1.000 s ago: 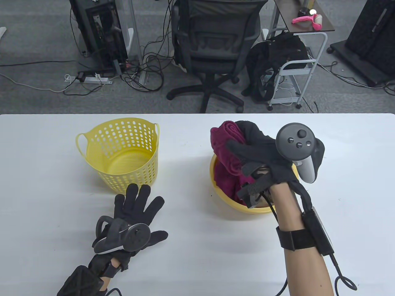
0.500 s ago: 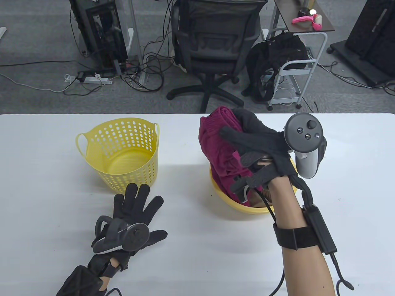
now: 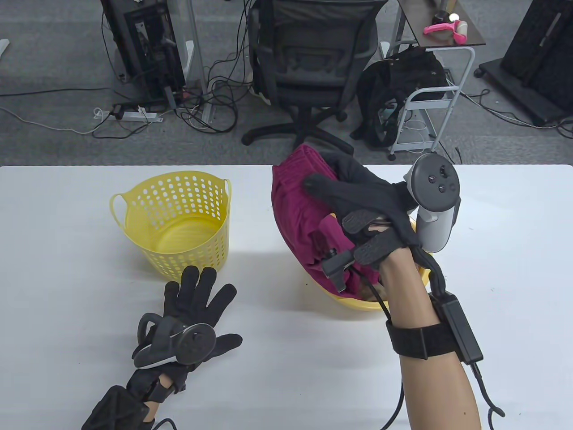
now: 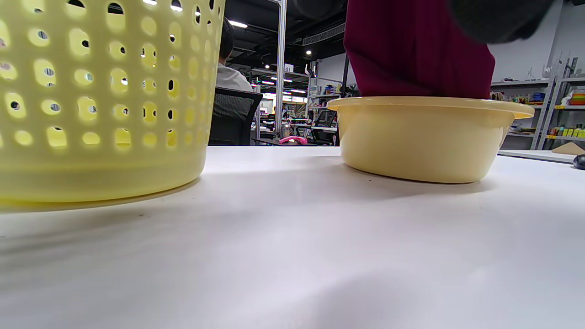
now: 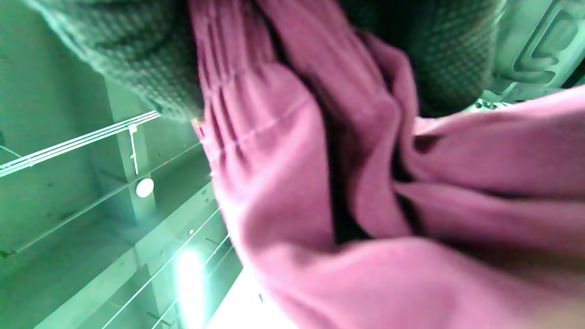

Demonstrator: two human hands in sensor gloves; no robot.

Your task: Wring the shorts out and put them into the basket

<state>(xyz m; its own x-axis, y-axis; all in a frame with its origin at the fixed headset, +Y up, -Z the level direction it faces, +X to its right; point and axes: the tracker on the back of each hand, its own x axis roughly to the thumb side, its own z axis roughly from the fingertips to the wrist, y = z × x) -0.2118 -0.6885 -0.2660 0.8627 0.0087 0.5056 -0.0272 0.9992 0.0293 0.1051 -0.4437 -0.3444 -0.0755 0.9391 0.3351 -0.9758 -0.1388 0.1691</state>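
Left hand (image 3: 197,309) lies flat on the table (image 3: 277,371) with fingers spread, holding nothing, just in front of the basket (image 3: 174,224); its position matches both earlier frames. Right hand (image 3: 358,201) has its fingers curled round the bunched top of the shorts (image 3: 300,219) and grips them above the basin (image 3: 358,304).

Change noted: over the last second the right hand has risen and drifted toward the basket side, and more of the maroon fabric is now drawn up out of the basin. Lower part of the garment still hangs inside the basin rim, as the left wrist view confirms (image 4: 411,55). Right wrist view shows the cloth folded and gathered close under the glove (image 5: 320,183).

Judgement: the shorts are being lifted out, and wringing has not begun, since only one hand is on the cloth. The left hand would need to come up and take the lower end before any twist.

Basket stands upright and holds nothing, well apart from the basin. Beyond the table edge, an office chair (image 3: 313,67) is unchanged.
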